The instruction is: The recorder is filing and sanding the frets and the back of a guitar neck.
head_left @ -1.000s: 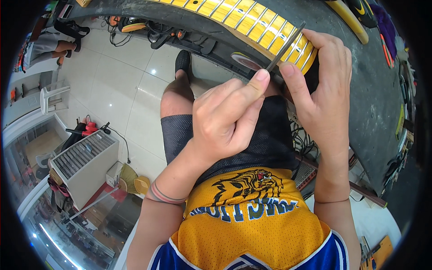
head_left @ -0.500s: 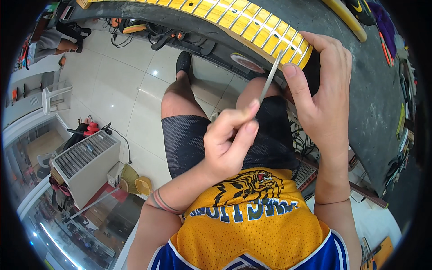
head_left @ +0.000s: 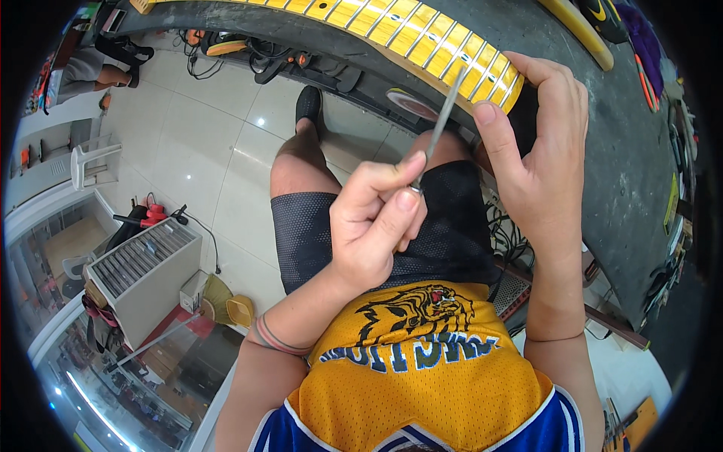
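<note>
A yellow guitar neck (head_left: 416, 33) with metal frets and dark dot inlays reaches across the top, its rounded end at the right. My left hand (head_left: 373, 222) is closed round a slim metal file (head_left: 443, 120), held between thumb and curled fingers. The file slants up and to the right, its tip over the near edge of the fretboard among the last frets; whether it touches a fret I cannot tell. At the neck's end my right hand (head_left: 544, 151) grips it, thumb at the near edge and forefinger at the far corner. The other right fingers are partly hidden.
The neck lies along a dark grey workbench (head_left: 625, 166). A curved yellow piece (head_left: 580, 34) and a purple cloth (head_left: 648, 49) lie beyond it. Hand tools (head_left: 670, 248) line the right edge. Cables (head_left: 199, 56) hang left under the bench, near another person's leg (head_left: 113, 77).
My left hand has drawn back down and to the left, and the file's tip has shifted the same way along the fretboard edge. My right hand and the neck stay nearly still.
</note>
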Action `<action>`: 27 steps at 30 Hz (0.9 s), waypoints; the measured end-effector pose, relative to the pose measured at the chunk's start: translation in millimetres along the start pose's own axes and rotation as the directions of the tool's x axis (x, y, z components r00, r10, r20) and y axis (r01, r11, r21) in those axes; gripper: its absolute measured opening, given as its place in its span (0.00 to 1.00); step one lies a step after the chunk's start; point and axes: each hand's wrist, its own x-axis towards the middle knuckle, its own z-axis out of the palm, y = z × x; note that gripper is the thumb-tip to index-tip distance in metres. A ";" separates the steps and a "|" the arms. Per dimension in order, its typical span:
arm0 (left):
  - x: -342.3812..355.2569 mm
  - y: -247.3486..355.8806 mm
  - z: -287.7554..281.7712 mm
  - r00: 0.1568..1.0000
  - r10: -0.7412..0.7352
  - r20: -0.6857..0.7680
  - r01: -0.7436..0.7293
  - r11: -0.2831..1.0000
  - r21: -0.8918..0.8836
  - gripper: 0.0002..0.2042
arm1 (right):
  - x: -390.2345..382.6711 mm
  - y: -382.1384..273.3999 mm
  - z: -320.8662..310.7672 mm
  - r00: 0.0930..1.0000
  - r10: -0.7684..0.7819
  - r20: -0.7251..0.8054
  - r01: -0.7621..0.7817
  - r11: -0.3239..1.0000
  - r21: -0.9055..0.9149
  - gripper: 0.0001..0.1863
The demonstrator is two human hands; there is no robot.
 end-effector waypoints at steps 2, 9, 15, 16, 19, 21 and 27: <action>-11.4 0.3 3.1 1.000 -0.014 -0.012 0.015 0.998 0.059 0.18 | 0.4 0.2 0.5 1.000 0.003 -0.005 -0.003 1.000 -0.003 0.26; -12.8 -3.4 3.7 0.998 0.059 -0.021 -0.051 0.962 0.269 0.18 | 1.3 -3.2 -1.3 1.000 0.023 0.014 -0.023 1.000 0.009 0.25; 59.4 26.1 5.1 0.899 0.307 0.311 -0.404 0.311 0.860 0.24 | 1.7 0.8 -1.6 0.999 0.031 0.031 -0.033 0.998 0.053 0.26; 60.5 18.6 1.3 0.894 0.351 0.278 -0.418 0.428 0.802 0.20 | 1.6 1.9 -0.3 0.999 0.033 0.019 -0.034 0.996 0.078 0.26; 40.5 17.1 1.1 0.987 0.160 0.019 -0.152 0.891 0.427 0.16 | 2.0 -2.2 -4.4 0.998 0.044 0.039 -0.045 0.999 0.028 0.26; 32.8 15.2 -1.6 0.999 0.052 0.007 -0.052 0.981 0.186 0.17 | 2.3 -2.8 -6.2 0.998 0.047 0.042 -0.048 0.999 0.026 0.26; 1.9 3.4 4.0 0.999 -0.040 -0.010 0.041 0.993 0.107 0.18 | 2.1 -2.2 -4.3 0.997 0.055 0.049 -0.057 0.997 0.047 0.26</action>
